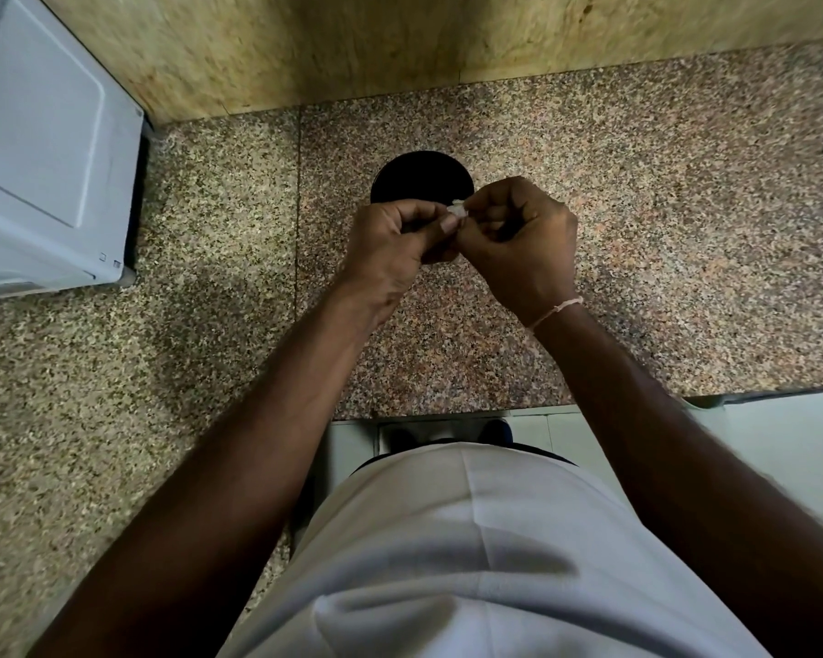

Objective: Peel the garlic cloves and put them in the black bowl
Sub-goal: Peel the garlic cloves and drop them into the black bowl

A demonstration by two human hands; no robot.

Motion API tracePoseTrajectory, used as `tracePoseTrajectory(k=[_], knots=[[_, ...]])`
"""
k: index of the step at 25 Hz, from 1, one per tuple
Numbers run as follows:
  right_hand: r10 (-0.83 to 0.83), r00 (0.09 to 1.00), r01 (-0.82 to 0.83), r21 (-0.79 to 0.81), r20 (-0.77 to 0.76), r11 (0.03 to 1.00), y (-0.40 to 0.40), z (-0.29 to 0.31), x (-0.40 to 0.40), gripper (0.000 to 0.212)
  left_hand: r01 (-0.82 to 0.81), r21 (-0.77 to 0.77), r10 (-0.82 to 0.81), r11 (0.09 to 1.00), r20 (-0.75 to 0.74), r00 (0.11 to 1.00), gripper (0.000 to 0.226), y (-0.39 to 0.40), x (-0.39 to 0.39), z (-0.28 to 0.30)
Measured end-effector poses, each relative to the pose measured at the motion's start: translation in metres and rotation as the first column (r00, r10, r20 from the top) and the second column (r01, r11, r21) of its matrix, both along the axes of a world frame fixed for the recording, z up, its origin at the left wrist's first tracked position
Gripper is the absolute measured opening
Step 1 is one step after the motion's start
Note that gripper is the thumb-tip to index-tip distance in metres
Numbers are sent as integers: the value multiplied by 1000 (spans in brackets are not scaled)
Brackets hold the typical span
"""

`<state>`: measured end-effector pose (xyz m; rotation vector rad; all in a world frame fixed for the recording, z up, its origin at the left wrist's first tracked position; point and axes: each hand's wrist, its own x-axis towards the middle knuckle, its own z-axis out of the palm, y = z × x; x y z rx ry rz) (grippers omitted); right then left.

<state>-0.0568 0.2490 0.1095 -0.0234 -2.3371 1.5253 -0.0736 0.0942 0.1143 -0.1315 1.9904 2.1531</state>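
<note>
Above the speckled granite counter (637, 230), the left hand (390, 249) and right hand (519, 239) met with fingers curled, both pinching one small white garlic clove (457, 210) with papery skin. The round black bowl (419, 175) sat just beyond at twelve o'clock, partly hidden. Bare counter spread toward three o'clock; a smooth white appliance (44, 149) bounded ten o'clock, a mottled stone wall (400, 45) behind.
</note>
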Motion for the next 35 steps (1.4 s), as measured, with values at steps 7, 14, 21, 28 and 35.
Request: tracePoseTrajectory(k=[7, 14, 21, 28, 35], knots=[[34, 997, -21, 199, -63, 980, 3, -5, -6, 14, 52, -77, -53, 996, -7, 999, 8, 4, -1, -6], [56, 992, -44, -113, 109, 993, 6, -12, -10, 15, 38, 85, -46, 996, 89, 995, 9, -3, 2, -14], [136, 951, -46, -310, 276, 950, -9, -40, -2, 17, -57, 155, 22, 986, 220, 975, 12, -17, 15, -37], [204, 857, -293, 121, 472, 948, -50, -110, 8, 14, -228, 46, 188, 973, 421, 887, 9, -65, 46, -88], [345, 849, -502, 410, 399, 761, -82, -127, 6, 18, -374, -17, 331, 927, 504, 798, 12, -95, 75, -113]])
